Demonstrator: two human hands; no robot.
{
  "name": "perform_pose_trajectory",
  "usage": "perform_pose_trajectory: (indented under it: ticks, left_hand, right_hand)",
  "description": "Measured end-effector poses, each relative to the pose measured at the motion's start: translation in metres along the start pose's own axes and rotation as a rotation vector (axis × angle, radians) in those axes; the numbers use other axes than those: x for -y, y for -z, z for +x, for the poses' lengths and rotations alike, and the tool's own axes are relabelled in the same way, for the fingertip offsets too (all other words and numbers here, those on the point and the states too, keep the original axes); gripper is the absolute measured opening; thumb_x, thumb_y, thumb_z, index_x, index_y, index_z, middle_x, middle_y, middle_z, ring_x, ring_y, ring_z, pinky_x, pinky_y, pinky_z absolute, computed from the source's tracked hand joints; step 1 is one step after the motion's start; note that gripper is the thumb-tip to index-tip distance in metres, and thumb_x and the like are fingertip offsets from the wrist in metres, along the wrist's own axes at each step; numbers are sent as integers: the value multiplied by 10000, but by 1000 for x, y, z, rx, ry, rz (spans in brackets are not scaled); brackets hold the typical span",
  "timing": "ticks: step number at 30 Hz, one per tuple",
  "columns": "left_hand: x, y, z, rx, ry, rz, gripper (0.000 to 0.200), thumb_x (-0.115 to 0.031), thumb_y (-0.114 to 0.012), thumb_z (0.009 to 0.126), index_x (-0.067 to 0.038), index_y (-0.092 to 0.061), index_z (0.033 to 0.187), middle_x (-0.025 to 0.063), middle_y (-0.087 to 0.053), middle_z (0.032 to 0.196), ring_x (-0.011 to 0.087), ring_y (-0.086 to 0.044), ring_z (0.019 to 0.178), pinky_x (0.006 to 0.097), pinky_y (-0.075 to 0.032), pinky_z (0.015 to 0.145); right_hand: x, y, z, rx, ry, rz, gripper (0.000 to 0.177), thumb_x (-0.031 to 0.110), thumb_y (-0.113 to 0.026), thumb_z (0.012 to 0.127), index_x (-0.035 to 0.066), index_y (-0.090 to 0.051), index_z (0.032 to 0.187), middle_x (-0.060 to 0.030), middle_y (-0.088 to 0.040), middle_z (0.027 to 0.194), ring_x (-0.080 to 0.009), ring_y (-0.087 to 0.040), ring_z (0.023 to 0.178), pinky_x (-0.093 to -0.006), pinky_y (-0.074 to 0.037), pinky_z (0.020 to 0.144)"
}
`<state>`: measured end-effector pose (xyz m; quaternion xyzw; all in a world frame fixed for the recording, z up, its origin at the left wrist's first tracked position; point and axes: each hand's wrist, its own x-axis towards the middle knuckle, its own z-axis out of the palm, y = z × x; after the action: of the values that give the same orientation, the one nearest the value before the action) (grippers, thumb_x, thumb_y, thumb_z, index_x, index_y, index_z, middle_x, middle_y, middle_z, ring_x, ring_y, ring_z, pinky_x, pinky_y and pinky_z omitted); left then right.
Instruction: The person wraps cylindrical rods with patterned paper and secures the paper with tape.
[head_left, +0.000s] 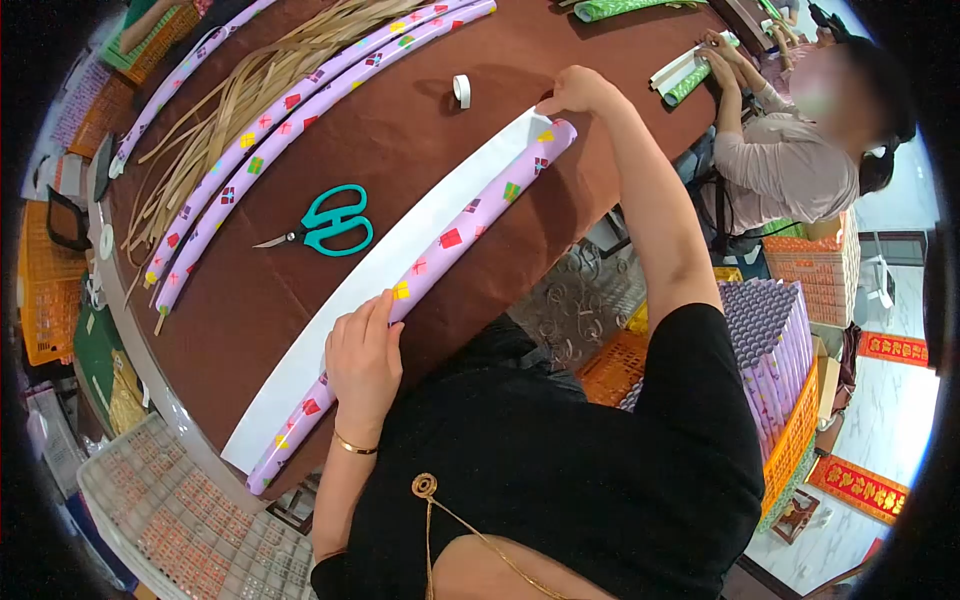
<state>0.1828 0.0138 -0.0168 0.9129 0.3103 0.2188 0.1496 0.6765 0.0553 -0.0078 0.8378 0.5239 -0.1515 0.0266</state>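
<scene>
A purple roll of patterned paper point(450, 238) lies diagonally on the brown table, its loose white edge point(330, 325) spread along its far side. My left hand point(362, 365) rests on the roll's lower half, fingers stretched over the paper and thumb beside them. At the upper end, my right hand point(580, 92) pinches the corner of the white edge; its fingertips are partly hidden. Teal-handled scissors point(338, 220) lie with blades apart beyond the paper. A white tape roll point(461, 91) stands near the table's middle.
Long purple rolls point(255, 165) and tan strips point(235, 95) lie across the brown table point(245, 280). A co-worker point(790, 160) at the right handles a green roll point(688, 84). A white crate point(200, 510) is at lower left; an orange crate point(790, 440) holds purple rolls at right.
</scene>
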Motion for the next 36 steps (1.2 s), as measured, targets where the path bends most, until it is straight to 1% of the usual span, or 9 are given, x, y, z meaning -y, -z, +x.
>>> perform_pose_trajectory:
  ticks: [5, 7, 9, 10, 11, 15, 23, 28, 36]
  left_hand:
    - [-1, 0, 1, -12, 13, 2, 445, -89, -728, 807, -53, -633, 1240, 74, -655, 1104, 265, -606, 919, 382, -488, 803]
    - [-2, 3, 3, 27, 16, -12, 433, -92, -724, 798, -60, -630, 1220, 76, -654, 1074, 264, -608, 919, 390, -488, 797]
    - [0, 1, 2, 34, 37, -60, 436, -131, -717, 814, -69, -616, 1234, 104, -659, 1097, 303, -614, 952, 414, -488, 831]
    - [0, 1, 0, 5, 41, -67, 436, -138, -721, 809, -75, -619, 1228, 92, -660, 1087, 294, -615, 948, 412, -490, 826]
    - [-1, 1, -1, -26, 38, -73, 436, -146, -725, 803, -82, -623, 1223, 79, -660, 1077, 285, -616, 945, 409, -491, 820]
    - [-3, -4, -6, -11, 61, -53, 378, -163, -690, 820, -103, -621, 1188, 54, -654, 1031, 248, -620, 943, 397, -491, 810]
    - [1, -17, -11, -188, 0, -10, 332, -139, -598, 818, -107, -605, 1149, 30, -601, 906, 220, -596, 908, 349, -471, 773]
    - [3, -18, -16, -184, 6, 4, 323, -178, -569, 848, -86, -605, 1156, 24, -595, 903, 201, -587, 890, 347, -469, 761]
    - [27, 25, -70, -197, 127, 67, 513, -248, -779, 724, -84, -592, 1173, 43, -581, 956, 220, -572, 949, 372, -460, 825]
  right_hand:
    - [-30, -7, 8, -325, -352, -51, 330, 353, -671, 827, 69, -772, 959, -153, -741, 979, -377, -690, 856, -457, -545, 765]
    - [-45, -5, 18, -302, -171, -47, 286, 291, -664, 867, 57, -756, 1002, -158, -739, 986, -347, -699, 820, -442, -544, 726]
    - [0, 13, -15, -277, -56, 571, 314, 290, -684, 900, 6, -714, 1031, -130, -713, 852, -200, -662, 756, -368, -529, 699]
    - [12, 12, -20, -496, 318, -74, 300, 268, -682, 909, -4, -699, 1036, -93, -691, 829, -152, -636, 778, -332, -515, 707]
    - [26, 15, -19, -474, 215, 325, 283, 253, -675, 914, -7, -679, 1028, -89, -685, 851, -143, -629, 802, -319, -505, 737]
    - [131, 19, -65, -296, 378, 367, 215, 196, -652, 930, -2, -666, 1012, -67, -679, 880, -136, -603, 815, -306, -496, 765]
    - [261, -49, -86, -341, 956, 205, 399, 155, -751, 809, 24, -628, 1165, -155, -631, 1128, -326, -600, 1079, -408, -490, 911]
    - [283, -66, -98, -374, 856, 117, 490, 206, -770, 777, 22, -634, 1210, -173, -641, 1160, -365, -593, 1069, -446, -481, 926]
    - [280, -64, -95, -351, 820, 92, 495, 198, -775, 767, 20, -646, 1210, -177, -648, 1129, -375, -607, 1051, -448, -489, 911]
